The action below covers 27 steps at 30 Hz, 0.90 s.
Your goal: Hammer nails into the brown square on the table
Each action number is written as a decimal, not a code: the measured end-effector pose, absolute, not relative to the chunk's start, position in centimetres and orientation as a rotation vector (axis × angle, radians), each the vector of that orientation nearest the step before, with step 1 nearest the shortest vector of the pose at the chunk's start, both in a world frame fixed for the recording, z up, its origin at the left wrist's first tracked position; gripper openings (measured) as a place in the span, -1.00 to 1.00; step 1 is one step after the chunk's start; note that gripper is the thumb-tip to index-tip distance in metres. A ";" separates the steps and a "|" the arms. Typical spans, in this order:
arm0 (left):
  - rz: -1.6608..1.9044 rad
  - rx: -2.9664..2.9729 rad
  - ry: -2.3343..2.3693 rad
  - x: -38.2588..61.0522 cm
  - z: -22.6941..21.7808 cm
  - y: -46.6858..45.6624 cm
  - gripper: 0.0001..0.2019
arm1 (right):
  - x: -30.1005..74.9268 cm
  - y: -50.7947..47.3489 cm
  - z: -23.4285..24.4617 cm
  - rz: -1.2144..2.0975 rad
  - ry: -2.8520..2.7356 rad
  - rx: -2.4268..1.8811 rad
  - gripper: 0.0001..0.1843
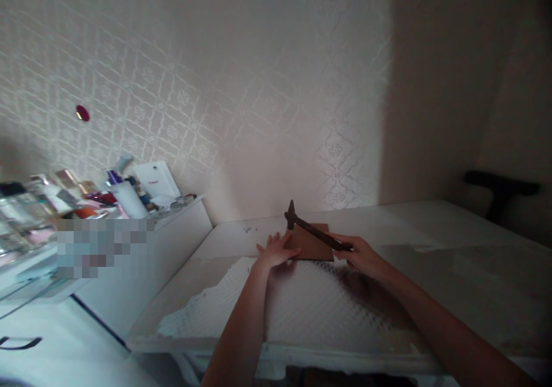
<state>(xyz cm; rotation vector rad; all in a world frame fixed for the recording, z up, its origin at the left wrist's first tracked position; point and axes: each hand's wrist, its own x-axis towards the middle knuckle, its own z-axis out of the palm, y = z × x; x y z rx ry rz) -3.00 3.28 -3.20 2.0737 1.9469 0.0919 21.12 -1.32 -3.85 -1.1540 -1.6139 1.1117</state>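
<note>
The fingers [342, 242] of the right hand [361, 255] are gripping the end of a dark, slim hammer-like tool [311, 230]. Its handle is slanting up and left to a small pointed head above the far left corner of a flat brown board [314, 250]. The left hand [276, 251] is lying flat with its fingers spread open, pressing on the board's left edge. The board is resting on the pale desk [431, 232], at the far edge of a white textured mat [310, 309]. Bottles [125, 194] are crowding a white cabinet [176, 234] at the left.

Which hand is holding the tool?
The right hand grips the dark hammer-like tool by its handle end, head over the brown board. The left hand holds nothing: it lies open, fingers on the board's left edge.
</note>
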 end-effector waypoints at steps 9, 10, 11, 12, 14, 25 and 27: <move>0.060 2.083 1.935 -3.0 -3.1 3.3 -0.17 | 21.2 -1.3 -3.8 1.162 -1.568 -1.087 -0.28; 0.066 2.082 1.935 -3.0 -3.1 3.3 -0.17 | 21.2 -1.3 -3.8 1.152 -1.577 -1.097 -0.29; 0.074 2.081 1.936 -3.0 -3.2 3.3 -0.17 | 21.2 -1.3 -3.8 1.149 -1.584 -1.114 -0.29; 0.082 2.081 1.937 -3.0 -3.2 3.4 -0.17 | 21.2 -1.3 -3.8 1.154 -1.589 -1.131 -0.29; 0.082 2.083 1.940 -3.1 -3.2 3.4 -0.17 | 21.2 -1.4 -3.8 1.182 -1.589 -1.155 -0.27; 0.108 2.083 1.932 -3.1 -3.4 3.4 -0.17 | 21.1 -1.5 -3.3 1.156 -1.568 -1.164 -0.27; 0.094 2.089 1.932 -3.1 -3.3 3.4 -0.17 | 21.1 -1.5 -3.6 1.194 -1.563 -1.169 -0.25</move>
